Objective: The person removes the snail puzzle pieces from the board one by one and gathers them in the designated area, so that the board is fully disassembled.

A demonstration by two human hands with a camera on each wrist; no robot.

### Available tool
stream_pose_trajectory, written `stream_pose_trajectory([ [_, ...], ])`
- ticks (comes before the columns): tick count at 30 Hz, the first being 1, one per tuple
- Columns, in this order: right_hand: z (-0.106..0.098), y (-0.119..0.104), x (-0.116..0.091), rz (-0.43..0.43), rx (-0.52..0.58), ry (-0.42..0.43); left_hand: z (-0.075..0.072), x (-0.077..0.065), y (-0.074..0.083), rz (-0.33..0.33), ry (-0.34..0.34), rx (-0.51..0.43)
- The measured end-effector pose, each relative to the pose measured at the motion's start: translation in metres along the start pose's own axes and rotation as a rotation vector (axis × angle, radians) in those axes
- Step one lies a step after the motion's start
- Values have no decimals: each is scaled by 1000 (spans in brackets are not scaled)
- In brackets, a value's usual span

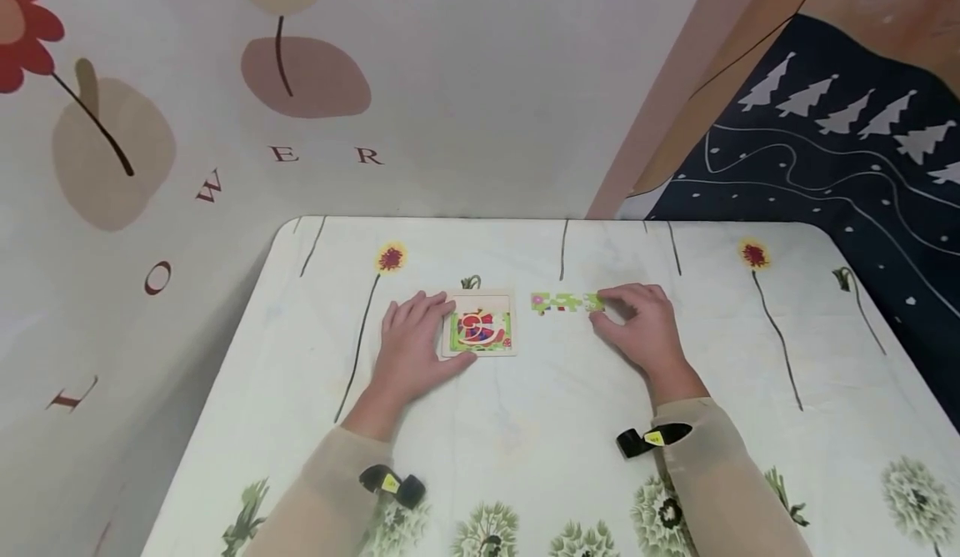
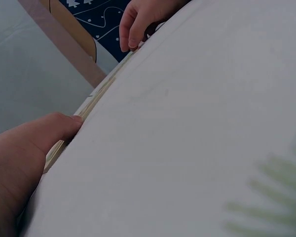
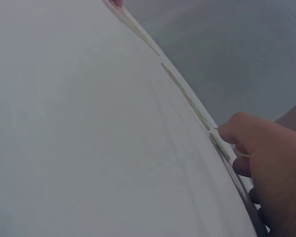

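A small wooden puzzle board (image 1: 480, 296) lies on the table, with a colourful red, blue and green picture (image 1: 480, 329) filling its lower part and bare wood above. My left hand (image 1: 411, 344) holds its left side, fingers at the upper left and thumb (image 2: 64, 126) along the near edge. To the right, green puzzle pieces (image 1: 564, 301) lie joined in a short row. At that row's right end my right hand (image 1: 637, 323) pinches a green puzzle piece (image 1: 594, 302) between thumb and index finger. The right wrist view shows the row edge-on.
A white flower-printed cloth covers the table (image 1: 517, 432). Its far edge meets a pale wall (image 1: 480, 123) with printed letters and shapes. A dark panel with white trees (image 1: 817, 148) stands on the right. Each sleeve carries a black wrist camera (image 1: 652, 439).
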State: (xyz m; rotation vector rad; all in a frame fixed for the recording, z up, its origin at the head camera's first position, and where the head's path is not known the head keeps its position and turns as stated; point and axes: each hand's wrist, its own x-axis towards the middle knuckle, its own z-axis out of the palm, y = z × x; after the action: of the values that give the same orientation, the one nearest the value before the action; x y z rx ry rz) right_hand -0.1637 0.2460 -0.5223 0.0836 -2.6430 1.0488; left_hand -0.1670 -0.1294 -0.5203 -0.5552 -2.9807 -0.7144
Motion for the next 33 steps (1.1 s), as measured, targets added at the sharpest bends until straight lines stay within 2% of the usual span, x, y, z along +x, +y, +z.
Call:
stream_pose_trajectory([
  [5,2,-5,0,0,12,34,-1,0,0,-9,2,0],
  [12,18,-29,2,-42,15,92,-3,0,0,-28,-2,-17],
  [22,52,-77,-5,-144,-123,53,-3,1,3,-20,1,-4],
  [27,73,-102,-9,-195,-118,-18,-2,-1,2,-24,9,14],
  [33,96,-123,-10,-272,-123,-86,-1,-2,0,3,24,17],
])
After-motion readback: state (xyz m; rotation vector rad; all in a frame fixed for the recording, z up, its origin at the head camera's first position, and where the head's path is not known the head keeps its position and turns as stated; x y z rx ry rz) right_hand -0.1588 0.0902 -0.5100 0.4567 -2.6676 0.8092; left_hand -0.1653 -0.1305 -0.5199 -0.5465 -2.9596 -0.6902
